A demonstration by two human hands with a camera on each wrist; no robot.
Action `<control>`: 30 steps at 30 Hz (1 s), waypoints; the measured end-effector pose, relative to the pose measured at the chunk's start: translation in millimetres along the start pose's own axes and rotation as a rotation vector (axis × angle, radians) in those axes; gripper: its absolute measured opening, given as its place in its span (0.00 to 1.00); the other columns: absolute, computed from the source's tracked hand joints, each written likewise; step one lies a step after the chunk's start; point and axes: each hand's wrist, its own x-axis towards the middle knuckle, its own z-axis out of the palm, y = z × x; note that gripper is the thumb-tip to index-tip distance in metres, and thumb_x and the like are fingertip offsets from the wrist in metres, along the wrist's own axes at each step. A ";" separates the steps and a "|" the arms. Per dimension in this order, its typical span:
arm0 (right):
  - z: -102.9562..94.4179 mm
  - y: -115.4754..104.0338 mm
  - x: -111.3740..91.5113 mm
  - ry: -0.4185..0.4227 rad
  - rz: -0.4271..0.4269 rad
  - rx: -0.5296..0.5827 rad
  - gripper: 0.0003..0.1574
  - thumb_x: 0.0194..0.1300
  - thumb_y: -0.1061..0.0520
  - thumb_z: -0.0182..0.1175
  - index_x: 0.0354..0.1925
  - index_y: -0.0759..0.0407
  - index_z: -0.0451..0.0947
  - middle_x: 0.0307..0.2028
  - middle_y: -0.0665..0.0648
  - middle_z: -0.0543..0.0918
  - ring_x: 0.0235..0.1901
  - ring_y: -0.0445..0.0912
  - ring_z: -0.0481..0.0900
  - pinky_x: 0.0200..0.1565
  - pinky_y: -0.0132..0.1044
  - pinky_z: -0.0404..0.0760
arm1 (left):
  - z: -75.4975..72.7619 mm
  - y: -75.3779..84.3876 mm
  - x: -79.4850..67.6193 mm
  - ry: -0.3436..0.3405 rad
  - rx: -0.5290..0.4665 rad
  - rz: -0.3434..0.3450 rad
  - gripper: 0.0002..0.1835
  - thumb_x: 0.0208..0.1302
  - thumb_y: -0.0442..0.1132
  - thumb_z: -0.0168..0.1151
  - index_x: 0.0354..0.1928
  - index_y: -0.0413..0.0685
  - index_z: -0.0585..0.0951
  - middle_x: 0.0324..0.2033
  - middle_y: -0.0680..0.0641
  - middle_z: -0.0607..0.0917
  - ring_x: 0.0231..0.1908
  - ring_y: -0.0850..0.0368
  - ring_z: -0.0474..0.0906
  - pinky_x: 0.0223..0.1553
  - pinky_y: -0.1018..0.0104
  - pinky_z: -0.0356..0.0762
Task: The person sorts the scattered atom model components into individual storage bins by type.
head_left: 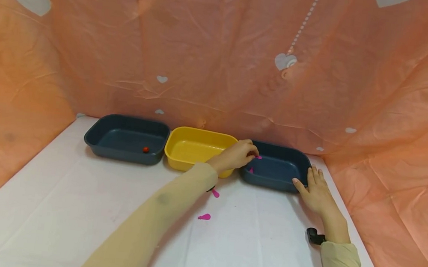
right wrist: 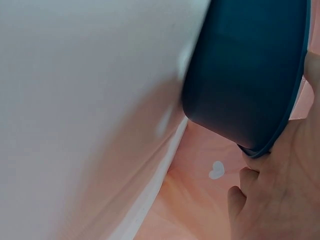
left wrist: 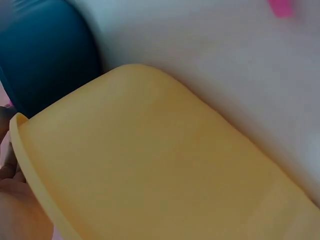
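Observation:
My left hand (head_left: 237,155) reaches over the yellow tub to the left end of the right-hand dark blue tub (head_left: 271,184). Its fingertips pinch a small pink teardrop-shaped piece (head_left: 259,157) over that tub. Inside the tub, near its left wall, lies another pink piece (head_left: 251,170). My right hand (head_left: 316,193) rests on the tub's right end, fingers straight along the outside and thumb at the front rim. In the right wrist view the palm lies against the tub's rim. The yellow tub (left wrist: 150,150) mostly hides my left hand in the left wrist view.
Two more pink pieces, one nearer (head_left: 204,216) and one beside the left wrist (head_left: 216,193), lie on the white tabletop (head_left: 75,206). The yellow tub stands mid-row. A dark blue tub (head_left: 123,155) at left holds a small red ball (head_left: 146,149). An orange curtain (head_left: 220,65) encloses the table.

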 end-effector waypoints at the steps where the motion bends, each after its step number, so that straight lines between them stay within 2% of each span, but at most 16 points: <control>1: -0.1 -0.6 0.3 0.002 0.000 -0.001 0.60 0.82 0.31 0.39 0.78 0.80 0.34 0.79 0.79 0.35 0.79 0.72 0.28 0.74 0.73 0.39 | 0.0 -0.3 1.2 0.001 0.005 0.003 0.12 0.76 0.34 0.62 0.55 0.46 0.88 0.44 0.47 0.80 0.44 0.55 0.77 0.48 0.75 0.77; 9: 0.1 -1.4 1.0 -0.006 -0.002 0.001 0.60 0.82 0.31 0.39 0.78 0.80 0.33 0.79 0.79 0.34 0.78 0.72 0.27 0.74 0.73 0.38 | 0.5 1.2 4.6 0.010 0.020 0.011 0.13 0.76 0.34 0.62 0.58 0.41 0.86 0.47 0.44 0.83 0.49 0.53 0.82 0.55 0.71 0.80; 15: -3.1 -2.6 -1.4 -0.013 0.003 0.004 0.60 0.82 0.31 0.39 0.78 0.80 0.33 0.79 0.79 0.34 0.78 0.73 0.28 0.74 0.73 0.38 | 0.1 3.6 1.6 0.017 -0.008 -0.003 0.14 0.76 0.34 0.62 0.59 0.42 0.85 0.49 0.46 0.84 0.49 0.56 0.82 0.54 0.75 0.79; 20: -3.4 -2.1 -1.4 -0.002 -0.009 -0.001 0.60 0.82 0.32 0.39 0.77 0.82 0.34 0.78 0.80 0.36 0.78 0.74 0.29 0.73 0.73 0.38 | -4.9 6.4 -8.2 0.020 -0.044 0.014 0.14 0.76 0.35 0.62 0.59 0.42 0.85 0.50 0.47 0.84 0.47 0.58 0.82 0.49 0.78 0.79; 30: -1.1 -1.8 -1.7 -0.005 -0.012 0.012 0.60 0.82 0.32 0.39 0.78 0.81 0.33 0.79 0.80 0.35 0.78 0.74 0.29 0.74 0.73 0.38 | -15.1 15.5 -34.2 0.044 -0.039 0.133 0.14 0.76 0.37 0.62 0.59 0.45 0.85 0.49 0.48 0.85 0.47 0.58 0.81 0.48 0.80 0.77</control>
